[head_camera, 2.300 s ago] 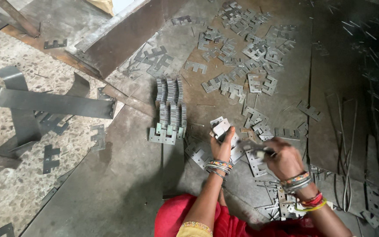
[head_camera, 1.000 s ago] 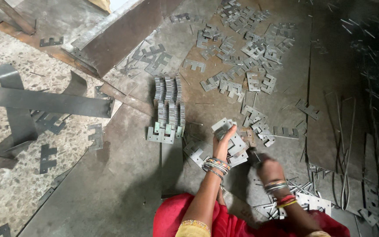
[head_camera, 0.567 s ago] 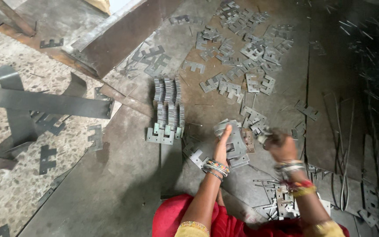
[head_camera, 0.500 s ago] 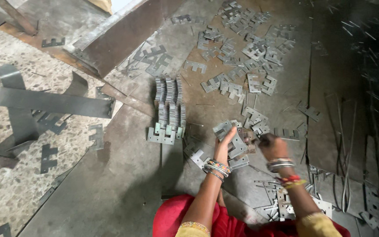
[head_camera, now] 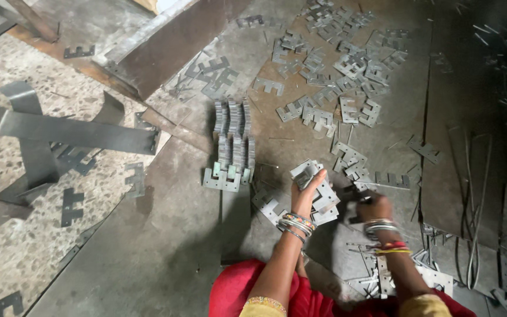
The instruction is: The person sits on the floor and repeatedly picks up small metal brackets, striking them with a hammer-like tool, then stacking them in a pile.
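My left hand grips a loose bundle of E-shaped metal plates, held upright just above the floor. My right hand is down beside that bundle, fingers curled over a plate on the floor; whether it grips the plate I cannot tell. Both wrists wear several bangles. To the left of my left hand lies a neat stacked row of E-shaped plates on a metal sheet.
Several loose E-shaped plates are scattered ahead and to the right. Long metal strips lie on the speckled floor at left. Thin scrap strips lie at right. An angled metal sheet rests at top.
My right hand reached out to the scattered plates on the right, then came back beside the bundle. My left hand kept the bundle, shifting slightly.
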